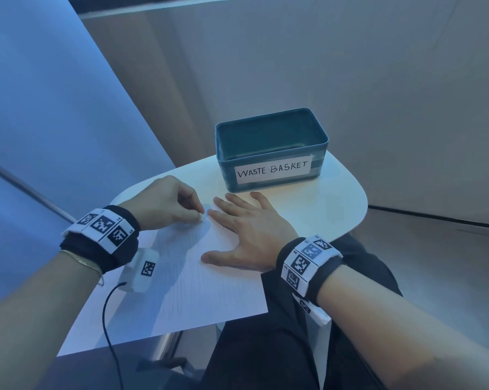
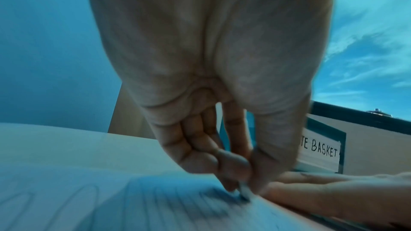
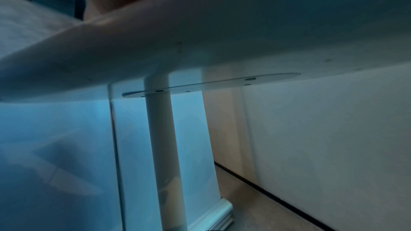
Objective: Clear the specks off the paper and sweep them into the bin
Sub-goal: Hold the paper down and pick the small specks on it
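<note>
White paper (image 1: 198, 280) lies flat on the round table (image 1: 336, 209), thin, light, easily creased or shifted. Right hand (image 1: 249, 232), fingers spread, presses it down. Left hand (image 1: 167, 204) pinches a small pale eraser (image 1: 202, 218) against the sheet's far end. Specks are too small to see; expect light, loose crumbs. Rigid teal bin (image 1: 271, 149) stands just beyond.

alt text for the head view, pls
The left hand pinches a small white object against a lined paper while the right hand lies flat, holding the sheet. Behind them on the white table stands a teal bin labelled WASTE BASKET.
</note>
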